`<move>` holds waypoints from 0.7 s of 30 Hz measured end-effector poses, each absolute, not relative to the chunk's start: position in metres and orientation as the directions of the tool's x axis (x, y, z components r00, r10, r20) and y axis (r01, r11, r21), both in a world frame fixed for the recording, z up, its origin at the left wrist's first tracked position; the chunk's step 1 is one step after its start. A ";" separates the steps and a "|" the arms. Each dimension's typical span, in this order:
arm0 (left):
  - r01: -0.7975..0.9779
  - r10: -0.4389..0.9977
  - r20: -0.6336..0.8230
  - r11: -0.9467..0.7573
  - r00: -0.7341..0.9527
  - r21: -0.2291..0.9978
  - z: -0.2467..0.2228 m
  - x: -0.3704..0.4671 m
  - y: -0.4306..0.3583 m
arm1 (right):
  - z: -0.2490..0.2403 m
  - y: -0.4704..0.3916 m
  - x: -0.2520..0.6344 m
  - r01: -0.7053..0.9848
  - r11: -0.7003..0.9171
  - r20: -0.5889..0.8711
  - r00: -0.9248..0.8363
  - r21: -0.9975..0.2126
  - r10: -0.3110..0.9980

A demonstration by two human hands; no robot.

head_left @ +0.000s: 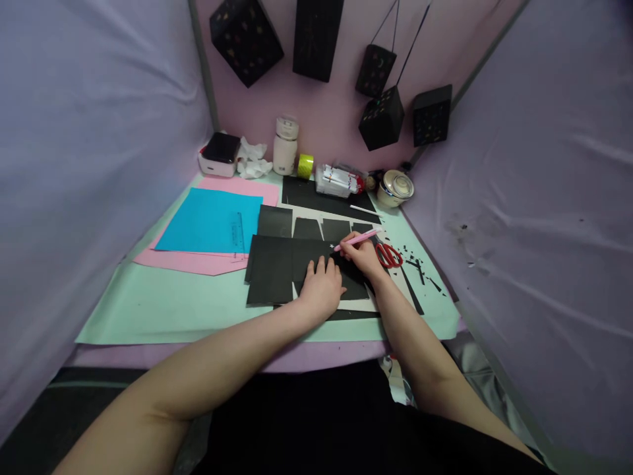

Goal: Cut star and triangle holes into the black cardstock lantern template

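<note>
Black paper (271, 264) with fold lines and cut edges lies on the green tabletop. My left hand (321, 285) rests flat on it, fingers spread, holding nothing. My right hand (362, 256) is closed around a pink pen (360, 238), whose tip points down at the paper beside a small white mark (331, 246). Red-handled scissors (390, 255) lie just right of my right hand, their blades partly hidden. More black pieces and a white sheet (361, 305) lie beneath the paper.
Blue paper (210, 221) and a clear ruler (238, 234) lie on pink paper (212, 264) at left. Black scraps (420, 267) are scattered right. Along the back stand a white bottle (285, 148), yellow tape (305, 165) and a lidded bowl (395, 188). Black boxes (382, 119) hang above.
</note>
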State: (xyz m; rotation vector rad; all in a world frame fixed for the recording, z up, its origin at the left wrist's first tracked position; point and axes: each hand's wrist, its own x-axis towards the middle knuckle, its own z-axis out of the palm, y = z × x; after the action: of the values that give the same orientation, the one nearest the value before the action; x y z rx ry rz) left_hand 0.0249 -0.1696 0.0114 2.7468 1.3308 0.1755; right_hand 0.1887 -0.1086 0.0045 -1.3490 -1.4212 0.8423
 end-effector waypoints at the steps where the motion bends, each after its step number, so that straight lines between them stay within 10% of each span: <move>1: 0.775 0.785 0.066 -0.618 0.615 0.129 0.012 0.024 -0.170 | 0.006 -0.109 0.190 0.307 0.155 0.195 0.107 -0.939 0.975; 21: 0.720 0.702 -0.162 -0.687 0.693 0.100 0.031 0.024 -0.155 | 0.023 -0.107 0.194 0.284 0.028 0.055 0.089 -0.958 0.994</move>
State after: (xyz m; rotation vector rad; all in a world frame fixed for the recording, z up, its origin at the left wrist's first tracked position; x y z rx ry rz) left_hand 0.0244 -0.1552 0.0307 2.7453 1.1612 -0.1656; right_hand 0.1941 -0.1073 0.0231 -1.4272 -1.3600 0.9568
